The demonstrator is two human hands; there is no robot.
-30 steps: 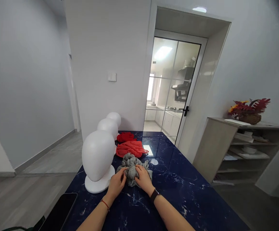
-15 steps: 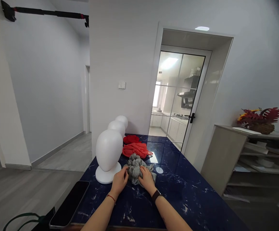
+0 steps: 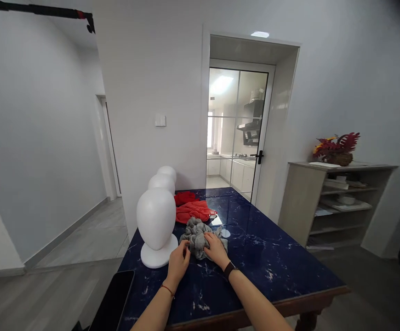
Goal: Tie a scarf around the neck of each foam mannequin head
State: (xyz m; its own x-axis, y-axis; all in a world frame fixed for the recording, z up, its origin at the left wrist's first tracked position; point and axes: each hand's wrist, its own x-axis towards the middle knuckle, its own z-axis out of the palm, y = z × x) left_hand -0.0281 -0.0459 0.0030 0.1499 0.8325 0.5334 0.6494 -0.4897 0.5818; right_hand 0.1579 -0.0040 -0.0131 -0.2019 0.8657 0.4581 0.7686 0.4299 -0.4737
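Observation:
A crumpled grey cloth (image 3: 197, 235), thin and scarf-like, lies bunched on the dark blue tabletop in front of me. My left hand (image 3: 179, 258) is at its near left edge, with thumb and fingers pinched together on the fabric. On the right side of the bundle, my right hand (image 3: 216, 249) presses down with its fingers curled into the folds. Just left of the cloth stands a white mannequin head (image 3: 156, 218) on a round base. Red cloths (image 3: 193, 211) lie in a heap behind the grey one.
Two more white mannequin heads (image 3: 162, 183) stand in a row behind the first. A black phone (image 3: 112, 301) lies at the left near corner of the blue marbled table (image 3: 255, 262). To the right are a shelf unit (image 3: 298, 197) and a glass door (image 3: 237, 128).
My view has turned to the right, so the scene sits further left and the table's right near corner shows. Both hands stay at the grey cloth, whose folds look little altered.

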